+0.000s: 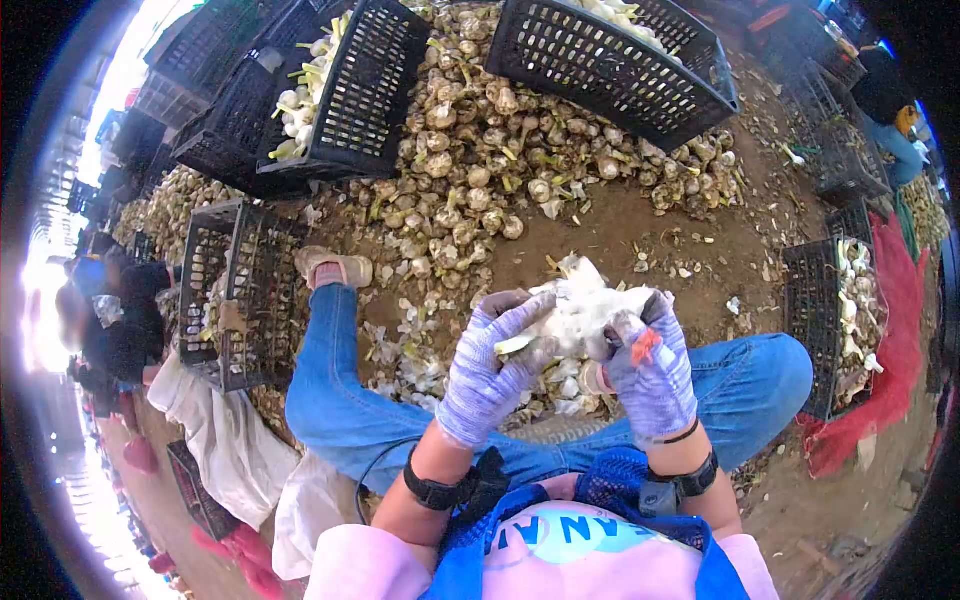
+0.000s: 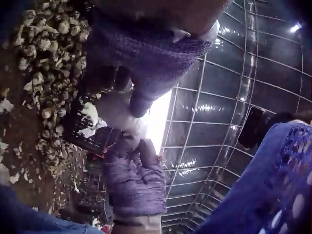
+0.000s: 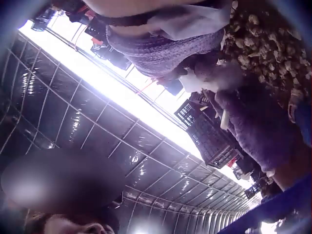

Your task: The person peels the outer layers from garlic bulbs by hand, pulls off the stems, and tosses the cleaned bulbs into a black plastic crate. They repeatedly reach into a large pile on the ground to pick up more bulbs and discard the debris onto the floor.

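Observation:
Both hands wear pale purple knit gloves with dirty fingertips and meet in front of the lap. Between them is white, peeled-looking garlic [image 1: 590, 312] with loose papery skin at its top. The left hand [image 1: 500, 365] grips its left side, and a cut pale-green stem [image 1: 515, 345] pokes out by those fingers. The right hand [image 1: 650, 375] pinches the other side with thumb and fingers; an orange-red patch marks that glove. In the right wrist view the stem [image 3: 224, 119] shows beside the left hand [image 3: 263, 122]. Fingers partly cover the garlic in both wrist views.
A heap of unpeeled garlic bulbs [image 1: 450, 190] spreads over the dirt floor ahead. Black crates of garlic stand behind it, one at left [image 1: 365, 90], one at right [image 1: 610, 70]. Another filled crate [image 1: 815, 330] is by the right knee, an open crate [image 1: 235, 300] by the left foot.

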The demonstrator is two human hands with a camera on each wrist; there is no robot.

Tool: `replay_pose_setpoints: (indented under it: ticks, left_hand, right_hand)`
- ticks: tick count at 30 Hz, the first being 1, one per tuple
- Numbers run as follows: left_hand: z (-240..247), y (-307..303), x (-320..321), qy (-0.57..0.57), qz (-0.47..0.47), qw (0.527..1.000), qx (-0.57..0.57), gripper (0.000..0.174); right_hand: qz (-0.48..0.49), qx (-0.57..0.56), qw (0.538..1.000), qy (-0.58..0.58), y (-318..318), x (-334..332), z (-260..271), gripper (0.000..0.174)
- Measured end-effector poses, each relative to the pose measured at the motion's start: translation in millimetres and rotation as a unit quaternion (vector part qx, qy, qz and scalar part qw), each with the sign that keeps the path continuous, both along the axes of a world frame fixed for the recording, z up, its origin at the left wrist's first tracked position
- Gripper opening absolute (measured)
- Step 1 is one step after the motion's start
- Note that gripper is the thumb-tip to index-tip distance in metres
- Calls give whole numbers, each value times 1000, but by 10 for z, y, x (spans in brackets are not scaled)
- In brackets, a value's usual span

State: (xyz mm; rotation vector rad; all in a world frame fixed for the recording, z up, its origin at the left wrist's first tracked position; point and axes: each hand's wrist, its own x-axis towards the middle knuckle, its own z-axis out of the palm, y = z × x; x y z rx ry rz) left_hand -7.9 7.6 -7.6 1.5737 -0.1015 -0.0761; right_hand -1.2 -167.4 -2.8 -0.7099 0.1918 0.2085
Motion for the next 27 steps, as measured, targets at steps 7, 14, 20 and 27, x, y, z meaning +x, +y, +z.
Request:
replay_pose_setpoints:
  ticks: [7,14,20,27]
  left_hand:
    - [-33,68,-17,-72,42,986,-144,27]
    - [-55,125,18,130,81,888,-434,45]
    - [-123,107,-95,230,51,870,-433,45]
    - [-244,39,-50,164,94,954,-234,27]
  right_hand:
    - [-108,293,949,41,-280,207,60,27]
    - [195,-360,884,-227,-361,59,339,38]
    - [96,-438,843,-299,89,22,139,42]
    - [240,-179,940,-162,81,-36,35,18]
